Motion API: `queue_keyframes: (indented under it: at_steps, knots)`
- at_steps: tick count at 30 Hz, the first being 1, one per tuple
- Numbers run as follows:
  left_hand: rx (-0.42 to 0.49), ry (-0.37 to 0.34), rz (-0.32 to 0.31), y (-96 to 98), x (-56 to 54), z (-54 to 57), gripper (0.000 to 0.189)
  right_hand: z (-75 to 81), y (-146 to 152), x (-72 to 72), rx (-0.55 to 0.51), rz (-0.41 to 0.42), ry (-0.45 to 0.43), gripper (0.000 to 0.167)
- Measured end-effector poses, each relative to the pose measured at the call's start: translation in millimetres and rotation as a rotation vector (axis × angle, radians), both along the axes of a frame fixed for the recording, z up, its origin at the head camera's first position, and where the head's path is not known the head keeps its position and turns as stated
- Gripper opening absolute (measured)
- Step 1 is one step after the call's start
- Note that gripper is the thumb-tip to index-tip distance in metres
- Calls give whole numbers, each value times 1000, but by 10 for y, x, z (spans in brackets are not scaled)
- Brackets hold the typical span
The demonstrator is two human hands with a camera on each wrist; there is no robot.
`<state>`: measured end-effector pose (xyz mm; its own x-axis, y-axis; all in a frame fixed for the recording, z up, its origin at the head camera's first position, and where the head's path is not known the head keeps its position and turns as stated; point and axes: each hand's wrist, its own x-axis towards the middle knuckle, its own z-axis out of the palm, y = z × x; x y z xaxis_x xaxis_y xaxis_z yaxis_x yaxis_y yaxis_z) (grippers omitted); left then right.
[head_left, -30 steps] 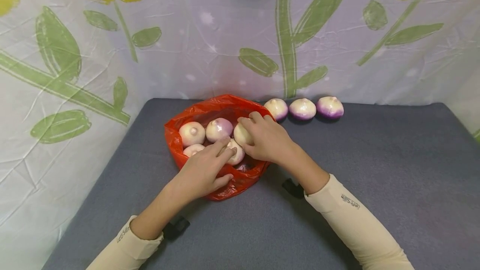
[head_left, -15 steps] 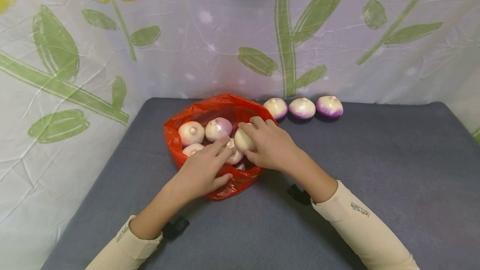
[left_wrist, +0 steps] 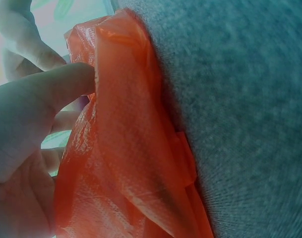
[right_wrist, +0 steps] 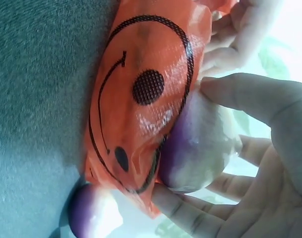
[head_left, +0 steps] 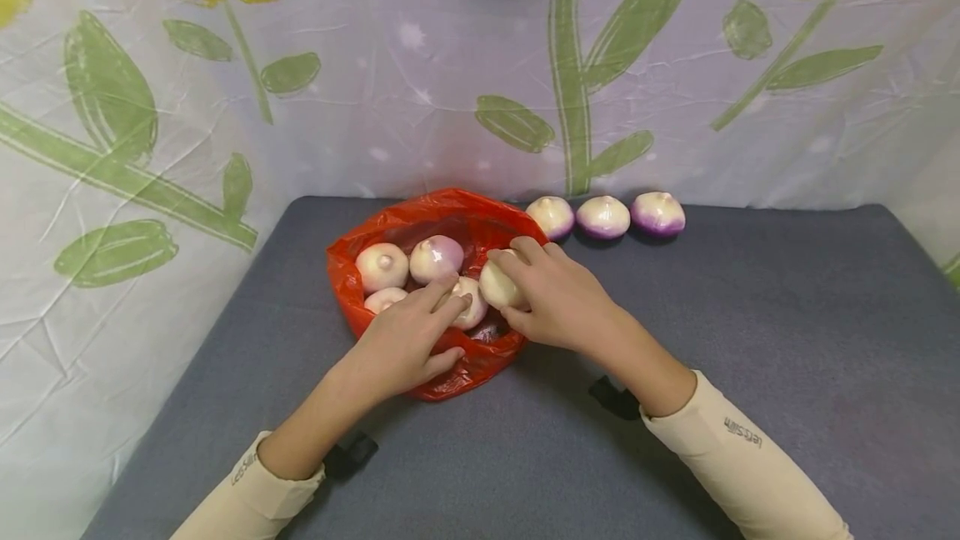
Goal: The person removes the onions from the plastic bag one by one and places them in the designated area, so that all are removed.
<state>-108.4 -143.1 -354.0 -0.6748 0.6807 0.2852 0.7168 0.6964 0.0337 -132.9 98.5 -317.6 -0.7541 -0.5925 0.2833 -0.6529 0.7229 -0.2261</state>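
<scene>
Item: onion point(head_left: 498, 283), round and glossy, creamy white with a small nub at the end, deep purple along the flank in the right wrist view. Location: right side of the mouth of a red plastic bag point(head_left: 474, 372), by the rim; cannot tell whether touching it. Grip: right hand point(head_left: 566, 300), thumb and fingers curved round the onion.

Bag: thin, shiny, crinkled, mouth spread wide (black smiling face point(right_wrist: 148, 87) printed on the right wall). Contents: rear pair of onions point(head_left: 437, 259), lower-left onion point(head_left: 385, 298) partly covered, pale onion point(head_left: 472, 312) under the left fingertips, dark purple shape too hidden to tell. Left hand point(head_left: 405, 340): fingers and thumb spread apart, fingers over the mouth, thumb at the front rim.

Beyond: row of three onions point(head_left: 603, 217), white above, purple below, along the back edge, leftmost just beside the bag.

Edges and room: gray tabletop point(head_left: 750, 340), far corners rounded, back edge against a flowered cloth point(head_left: 420, 107). Widest room to the right of the row and right hand; narrower strip left of the bag; front gap between cream sleeves point(head_left: 742, 457), black wrist devices point(head_left: 352, 452) jutting in.
</scene>
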Motion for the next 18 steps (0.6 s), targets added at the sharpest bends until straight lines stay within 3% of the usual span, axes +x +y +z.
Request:
queue_keyframes:
  at_steps: [18]
  knots:
    - [-16, -17, 11, 6, 8, 16, 60, 68, 181, 195, -43, 42, 39, 62]
